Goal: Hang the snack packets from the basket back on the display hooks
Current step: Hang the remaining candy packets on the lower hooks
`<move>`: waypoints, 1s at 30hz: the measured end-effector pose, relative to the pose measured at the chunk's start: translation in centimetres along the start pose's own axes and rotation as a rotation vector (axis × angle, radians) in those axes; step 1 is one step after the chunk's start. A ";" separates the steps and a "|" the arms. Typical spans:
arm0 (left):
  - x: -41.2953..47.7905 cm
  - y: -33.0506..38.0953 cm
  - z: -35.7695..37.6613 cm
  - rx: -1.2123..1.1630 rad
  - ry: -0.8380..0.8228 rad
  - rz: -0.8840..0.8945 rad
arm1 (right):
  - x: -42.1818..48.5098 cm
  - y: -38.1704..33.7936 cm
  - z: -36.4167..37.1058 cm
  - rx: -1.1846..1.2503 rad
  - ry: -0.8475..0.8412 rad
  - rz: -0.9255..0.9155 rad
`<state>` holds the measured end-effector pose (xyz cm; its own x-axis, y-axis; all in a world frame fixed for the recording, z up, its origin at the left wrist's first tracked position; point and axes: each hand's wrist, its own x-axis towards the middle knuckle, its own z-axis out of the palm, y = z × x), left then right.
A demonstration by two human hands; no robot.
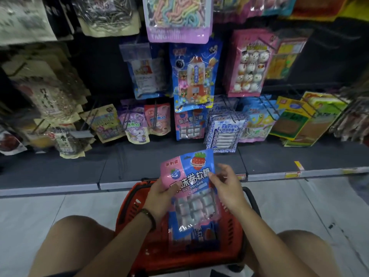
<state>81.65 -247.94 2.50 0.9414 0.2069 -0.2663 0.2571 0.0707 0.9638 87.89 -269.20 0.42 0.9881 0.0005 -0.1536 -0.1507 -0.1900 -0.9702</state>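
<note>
snack packet point(189, 176) up between your hands, just over the basket point(135, 206)
your left hand point(159, 194) grips its left edge, thumb across the front; your right hand point(227, 188) pinches the right edge. looks light, slick and floppy, soft lumps below your fingers, so i'd pinch higher, by the free top flap.

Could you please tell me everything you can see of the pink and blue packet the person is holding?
The packet is a glossy plastic pouch, pink at its upper left and blue at its right, printed with a strawberry, a blueberry and large white characters. A clear window in its lower half shows rows of pale wrapped sweets. It is held upright, slightly tilted, over the red basket. The left hand grips its left edge and the right hand pinches its right edge.
</note>
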 end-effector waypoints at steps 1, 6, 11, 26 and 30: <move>0.8 0.5 -0.1 -0.012 -0.006 -0.014 | 0.8 -0.6 0.0 0.005 -0.029 -0.015; 5.4 2.3 -0.2 0.046 0.025 0.006 | 5.3 -1.7 1.0 0.064 -0.104 -0.076; 11.4 3.3 0.5 0.250 0.097 0.026 | 10.6 -1.4 1.4 0.012 -0.053 -0.098; 24.8 0.7 3.9 0.068 0.129 -0.011 | 22.5 2.4 3.9 0.124 0.045 0.070; 26.6 0.6 5.0 -0.013 0.117 -0.047 | 23.5 1.3 3.6 0.262 0.077 0.074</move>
<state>107.88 -247.30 -3.96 0.8962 0.3157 -0.3117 0.2968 0.0956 0.9502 110.84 -265.89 -5.12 0.9720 -0.0801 -0.2209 -0.2153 0.0736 -0.9738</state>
